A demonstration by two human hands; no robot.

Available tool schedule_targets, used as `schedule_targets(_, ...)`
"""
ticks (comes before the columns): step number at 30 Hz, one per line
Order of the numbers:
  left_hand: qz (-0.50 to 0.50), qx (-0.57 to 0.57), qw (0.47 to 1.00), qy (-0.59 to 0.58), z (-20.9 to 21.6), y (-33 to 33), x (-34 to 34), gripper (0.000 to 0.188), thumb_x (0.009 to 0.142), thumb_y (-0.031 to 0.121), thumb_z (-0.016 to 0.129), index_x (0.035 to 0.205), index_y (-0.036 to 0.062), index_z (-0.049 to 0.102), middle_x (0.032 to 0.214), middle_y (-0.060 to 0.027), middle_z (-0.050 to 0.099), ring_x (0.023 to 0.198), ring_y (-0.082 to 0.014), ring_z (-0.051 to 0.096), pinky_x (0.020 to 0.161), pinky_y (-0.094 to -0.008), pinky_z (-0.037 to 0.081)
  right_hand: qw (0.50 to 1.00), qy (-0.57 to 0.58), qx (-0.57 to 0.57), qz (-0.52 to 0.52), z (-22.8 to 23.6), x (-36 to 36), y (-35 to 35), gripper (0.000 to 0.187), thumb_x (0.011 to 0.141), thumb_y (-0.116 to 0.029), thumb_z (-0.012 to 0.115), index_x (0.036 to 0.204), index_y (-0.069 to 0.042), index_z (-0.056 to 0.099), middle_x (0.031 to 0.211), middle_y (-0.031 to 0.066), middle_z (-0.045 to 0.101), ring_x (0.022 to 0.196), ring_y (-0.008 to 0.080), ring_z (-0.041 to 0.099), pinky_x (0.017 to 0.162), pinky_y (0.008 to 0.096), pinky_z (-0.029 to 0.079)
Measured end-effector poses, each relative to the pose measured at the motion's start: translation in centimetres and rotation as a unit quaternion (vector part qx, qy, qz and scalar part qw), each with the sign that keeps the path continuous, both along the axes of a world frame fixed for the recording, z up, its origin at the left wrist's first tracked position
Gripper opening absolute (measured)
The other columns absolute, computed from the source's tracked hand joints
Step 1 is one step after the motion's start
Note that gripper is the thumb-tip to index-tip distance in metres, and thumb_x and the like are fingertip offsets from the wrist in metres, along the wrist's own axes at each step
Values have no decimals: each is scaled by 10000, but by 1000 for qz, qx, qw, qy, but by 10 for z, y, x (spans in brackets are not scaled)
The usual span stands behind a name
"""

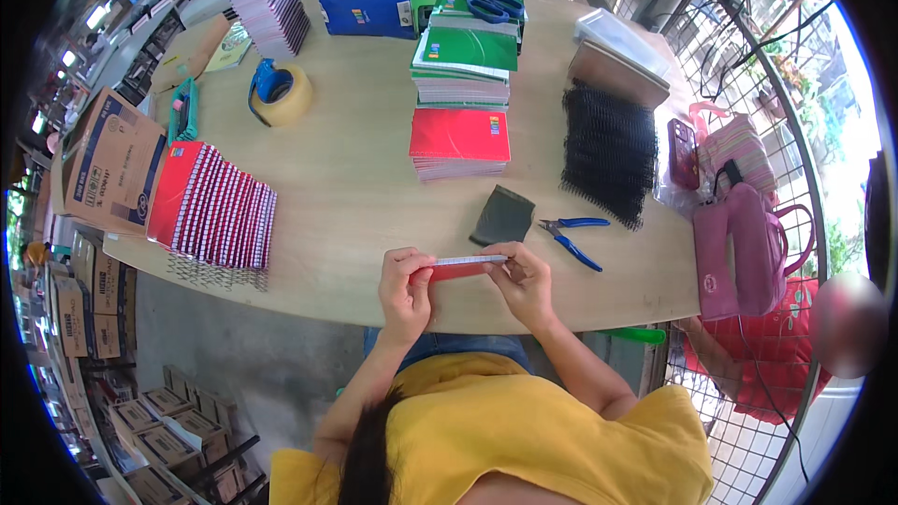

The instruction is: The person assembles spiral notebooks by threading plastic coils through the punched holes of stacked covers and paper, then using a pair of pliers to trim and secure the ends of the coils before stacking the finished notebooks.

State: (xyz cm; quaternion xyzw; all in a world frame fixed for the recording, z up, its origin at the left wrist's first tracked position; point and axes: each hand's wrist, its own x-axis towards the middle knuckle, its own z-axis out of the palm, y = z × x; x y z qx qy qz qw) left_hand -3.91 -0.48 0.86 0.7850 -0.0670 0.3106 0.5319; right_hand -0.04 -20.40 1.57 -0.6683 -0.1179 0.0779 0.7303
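Observation:
Between my two hands, over the table's near edge, is a thin red notebook (pixel 460 268), its pale punched edge turned up. My left hand (pixel 406 295) pinches its left end, and my right hand (pixel 522 282) pinches the right end. Just beyond my right hand lies a dark grey-green block (pixel 504 216). Blue-handled cutting pliers (pixel 577 239) rest open beside it. Farther ahead stand a stack of red-covered notebooks (pixel 459 138) and one with green covers (pixel 465 51).
Black spiral wires (pixel 610 151) lie at the right, near a pink bag (pixel 742 257). Red spiral-bound notebooks (pixel 213 209) and a carton (pixel 114 164) stand left. Behind are a tape dispenser (pixel 281 96), a tall notebook stack (pixel 265 2), a blue box (pixel 372 11) and scissors (pixel 493 7).

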Motion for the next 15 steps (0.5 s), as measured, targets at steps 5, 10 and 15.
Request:
schedule_targets(5, -5, -11, 1000, 27, 9, -11, -1, 218, 947, 29, 658, 1163, 57, 666, 1083, -149, 609, 922, -278, 587, 784, -362, 510, 993, -50, 99, -46, -1, -8, 16, 249, 908, 145, 639, 1129, 40, 597, 1134, 120, 676, 1031, 175, 651, 910, 290, 515)
schedule_targets(10, -1, 83, 996, 15, 10, -14, -2, 219, 940, 49, 681, 1157, 73, 666, 1020, -127, 572, 890, -253, 555, 726, -356, 494, 994, -95, 7, -46, -18, -17, 15, 351, 895, 88, 685, 1212, 28, 547, 1132, 145, 660, 1095, 226, 641, 976, 319, 491)
schedule_targets(15, 22, 39, 999, 24, 5, -17, -1, 177, 933, 72, 706, 1104, 72, 664, 984, -119, 554, 860, -262, 571, 711, -357, 490, 977, -160, -136, -30, 5, -19, 10, 665, 860, -25, 772, 1418, 10, 411, 1198, 184, 617, 1164, 311, 608, 1012, 400, 482)
